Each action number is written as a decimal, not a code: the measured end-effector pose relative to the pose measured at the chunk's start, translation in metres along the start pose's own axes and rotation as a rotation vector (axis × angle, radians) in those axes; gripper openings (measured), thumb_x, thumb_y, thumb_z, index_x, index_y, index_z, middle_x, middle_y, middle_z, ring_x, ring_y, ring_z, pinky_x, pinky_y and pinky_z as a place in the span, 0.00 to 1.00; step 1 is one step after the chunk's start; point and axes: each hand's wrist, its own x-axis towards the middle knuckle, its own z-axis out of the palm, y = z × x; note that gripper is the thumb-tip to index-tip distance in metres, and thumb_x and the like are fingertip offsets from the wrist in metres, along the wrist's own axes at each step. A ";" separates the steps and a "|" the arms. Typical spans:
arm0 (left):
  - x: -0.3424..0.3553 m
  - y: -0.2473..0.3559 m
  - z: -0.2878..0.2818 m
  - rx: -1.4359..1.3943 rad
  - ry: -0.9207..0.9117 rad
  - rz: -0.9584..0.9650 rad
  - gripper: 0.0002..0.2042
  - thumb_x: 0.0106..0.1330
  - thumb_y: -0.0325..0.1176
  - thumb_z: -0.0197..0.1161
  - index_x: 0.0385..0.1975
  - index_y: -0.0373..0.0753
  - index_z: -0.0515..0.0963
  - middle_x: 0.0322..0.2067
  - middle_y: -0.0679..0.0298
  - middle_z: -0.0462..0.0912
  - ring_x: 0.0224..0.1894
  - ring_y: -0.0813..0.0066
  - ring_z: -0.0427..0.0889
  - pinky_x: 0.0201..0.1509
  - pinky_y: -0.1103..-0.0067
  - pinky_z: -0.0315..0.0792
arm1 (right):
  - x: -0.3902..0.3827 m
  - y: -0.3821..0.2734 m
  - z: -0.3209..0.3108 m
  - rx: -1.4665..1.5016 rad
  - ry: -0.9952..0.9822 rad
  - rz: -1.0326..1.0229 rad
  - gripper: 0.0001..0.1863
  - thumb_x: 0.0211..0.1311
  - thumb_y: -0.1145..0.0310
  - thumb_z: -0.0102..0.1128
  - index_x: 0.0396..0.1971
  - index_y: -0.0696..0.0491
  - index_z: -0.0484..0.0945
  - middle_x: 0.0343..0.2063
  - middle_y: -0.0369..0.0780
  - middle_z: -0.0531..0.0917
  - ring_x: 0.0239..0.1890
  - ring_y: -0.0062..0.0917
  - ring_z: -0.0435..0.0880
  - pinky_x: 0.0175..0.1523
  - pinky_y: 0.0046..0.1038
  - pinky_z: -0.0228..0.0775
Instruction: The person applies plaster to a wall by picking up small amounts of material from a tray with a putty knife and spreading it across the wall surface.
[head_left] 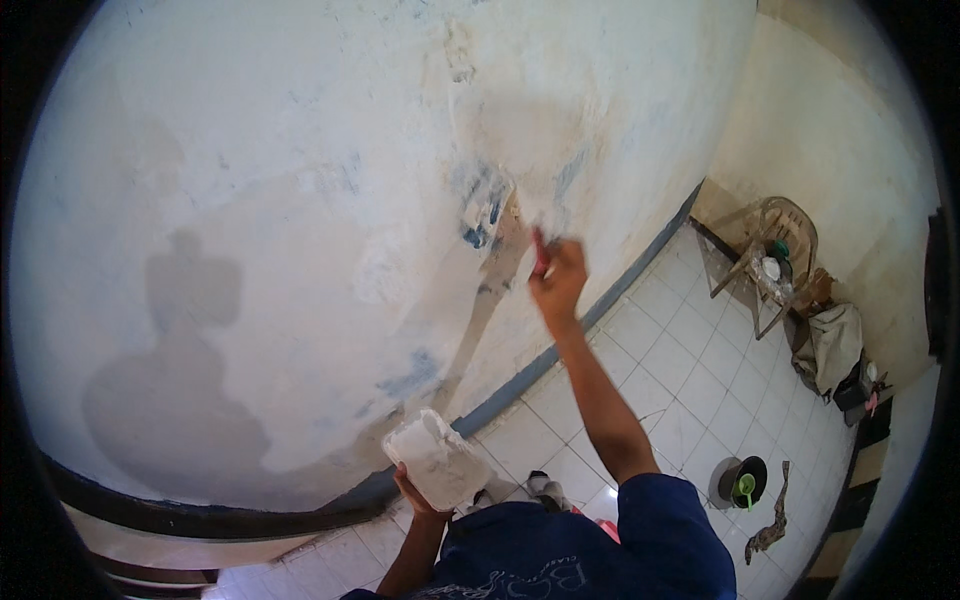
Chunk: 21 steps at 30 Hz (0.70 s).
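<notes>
My right hand (560,278) is closed round a red-handled tool (540,250), probably a putty knife, raised by a rough, blue-flecked patch (480,210) on the white wall (300,120); its working end is hard to make out, and whether it touches the wall I cannot tell. Low at the centre, my left hand (415,495) holds a white rectangular tub (435,450), its inside coated with pale paste. My shadow falls on the wall at the left.
Grey skirting (630,290) borders the tiled floor (690,340). At the right, a plastic chair (785,222) bears bags and small items, beside a draped cloth (830,335). Lower right lie a dark bucket (730,480) with a green dipper (745,487) and a twisted rag (770,525).
</notes>
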 end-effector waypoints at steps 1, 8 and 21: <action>0.001 0.001 -0.002 0.002 -0.004 0.002 0.43 0.55 0.70 0.53 0.69 0.53 0.58 0.62 0.60 0.67 0.62 0.53 0.69 0.63 0.53 0.65 | -0.025 -0.011 0.005 0.025 -0.037 0.033 0.23 0.36 0.80 0.64 0.40 0.53 0.84 0.24 0.42 0.72 0.30 0.38 0.73 0.32 0.37 0.66; 0.004 0.016 -0.011 0.018 0.055 0.011 0.43 0.55 0.69 0.53 0.67 0.48 0.59 0.60 0.58 0.68 0.60 0.53 0.70 0.62 0.53 0.66 | -0.105 -0.056 -0.003 0.219 -0.072 0.104 0.16 0.33 0.84 0.56 0.29 0.58 0.81 0.26 0.42 0.73 0.30 0.39 0.75 0.34 0.36 0.68; 0.004 0.026 -0.007 0.035 0.071 0.020 0.41 0.55 0.66 0.54 0.66 0.48 0.61 0.59 0.55 0.69 0.59 0.52 0.71 0.59 0.54 0.69 | -0.076 -0.068 -0.029 0.067 -0.108 0.082 0.07 0.48 0.82 0.65 0.26 0.57 0.76 0.24 0.39 0.75 0.26 0.26 0.78 0.31 0.27 0.72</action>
